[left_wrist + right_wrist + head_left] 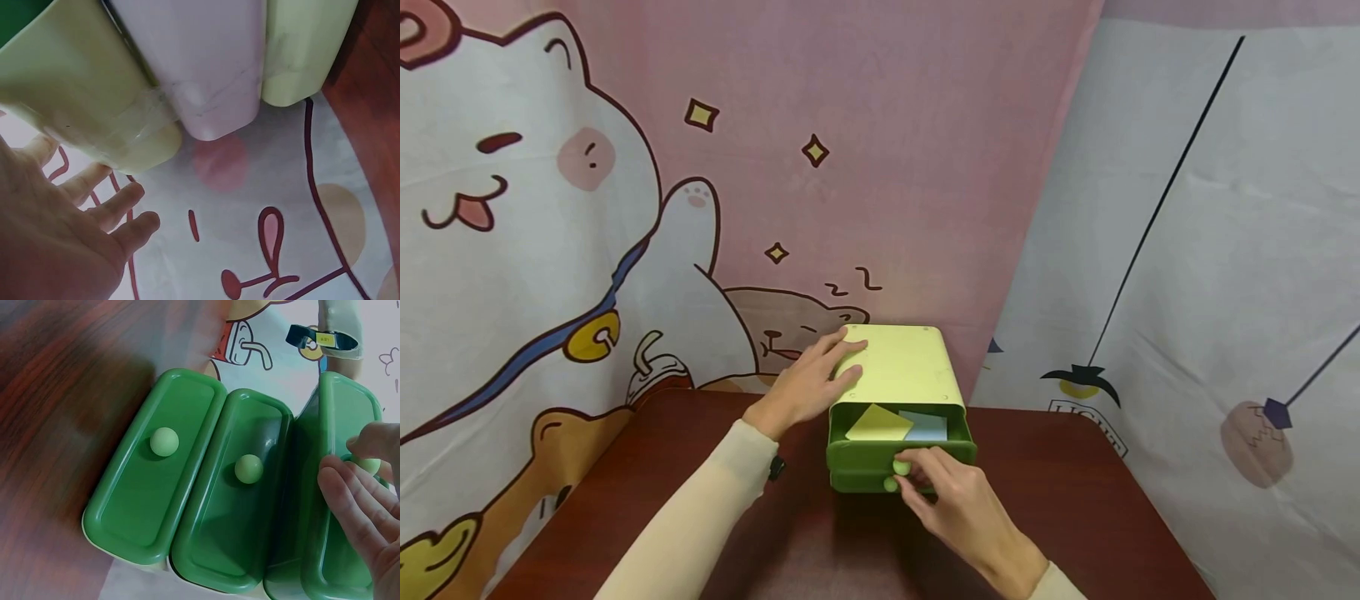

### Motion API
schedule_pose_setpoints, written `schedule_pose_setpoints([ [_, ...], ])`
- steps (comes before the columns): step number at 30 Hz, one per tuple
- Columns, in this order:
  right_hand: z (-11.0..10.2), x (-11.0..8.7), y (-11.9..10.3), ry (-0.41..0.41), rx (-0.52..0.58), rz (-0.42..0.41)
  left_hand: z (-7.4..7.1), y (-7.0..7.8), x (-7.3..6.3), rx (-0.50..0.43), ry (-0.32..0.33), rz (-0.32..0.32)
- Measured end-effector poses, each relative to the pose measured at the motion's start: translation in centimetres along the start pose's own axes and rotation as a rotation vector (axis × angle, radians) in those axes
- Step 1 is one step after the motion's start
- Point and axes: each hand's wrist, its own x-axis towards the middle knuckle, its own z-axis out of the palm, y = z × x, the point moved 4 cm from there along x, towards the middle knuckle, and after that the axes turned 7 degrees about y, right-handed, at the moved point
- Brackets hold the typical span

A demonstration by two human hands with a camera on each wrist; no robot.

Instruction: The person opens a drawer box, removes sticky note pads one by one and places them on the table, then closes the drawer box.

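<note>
1. Cabinet [904, 367] (3 green drawers [222, 503]) stands on the brown table [1060, 475].
2. Right hand [958, 496] pinches the round knob [902, 468] of the top drawer [861, 458], partly out, exposing yellow paper [880, 425] and blue paper [927, 427].
3. Left hand [807, 382], outstretched, rests on the cabinet's left edge.

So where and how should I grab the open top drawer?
Probably best by the round light-green knob on the top drawer, pinched from the front, as the right hand does: it juts out from the front panel, giving a pinch something to close on.
</note>
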Motion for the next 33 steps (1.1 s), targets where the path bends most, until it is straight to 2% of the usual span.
schedule_pose_setpoints([
  [7, -0.5, -0.3, -0.5, -0.011, -0.051, -0.025, -0.5, 0.7, 0.2, 0.091, -0.013, 0.049],
  [12, -0.8, -0.4, -0.9, 0.002, -0.09, -0.049, -0.8, 1.2, 0.4, 0.139, -0.03, 0.045],
  [22, -1.1, -0.5, -1.2, 0.026, -0.12, -0.07, -1.2, 2.2, 0.9, 0.158, -0.036, 0.051],
  [33, -1.1, -0.9, -1.6, 0.036, -0.116, -0.096, -0.7, 2.7, 1.0, 0.163, -0.05, 0.053],
])
